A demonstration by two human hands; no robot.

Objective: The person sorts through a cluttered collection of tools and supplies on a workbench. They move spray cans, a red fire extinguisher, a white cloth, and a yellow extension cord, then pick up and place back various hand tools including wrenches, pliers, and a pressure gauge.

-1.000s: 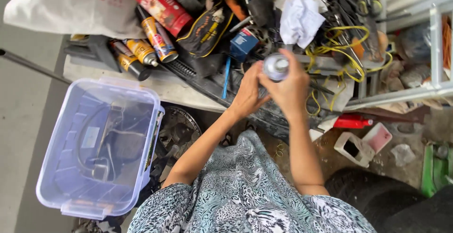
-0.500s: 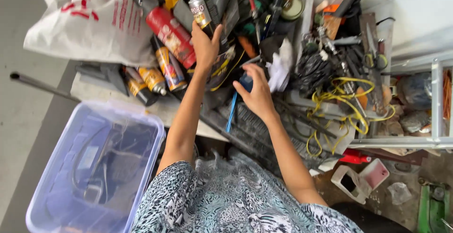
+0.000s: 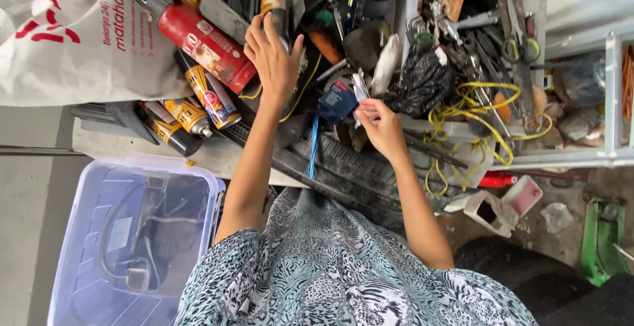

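On the cluttered table [image 3: 218, 157], going left to right: a white bag [image 3: 72, 35] with red print lies at the far left, beside a red canister [image 3: 201, 38] with a pictured label and three yellow-banded tubes [image 3: 191, 111] pointing down-left. The left hand [image 3: 271, 55] reaches up, fingers loosely spread against a spray can [image 3: 275, 5] with a dark-and-orange label; whether it grips the can, I cannot tell. If that hold is loose, the can may tip into the crowded tools. A small blue box [image 3: 335, 101] sits just left of the right hand [image 3: 383, 124], whose fingers pinch a small pale item I cannot make out. Yellow wire [image 3: 482, 118] tangled to the right could snag a sleeve or drag things off the edge.
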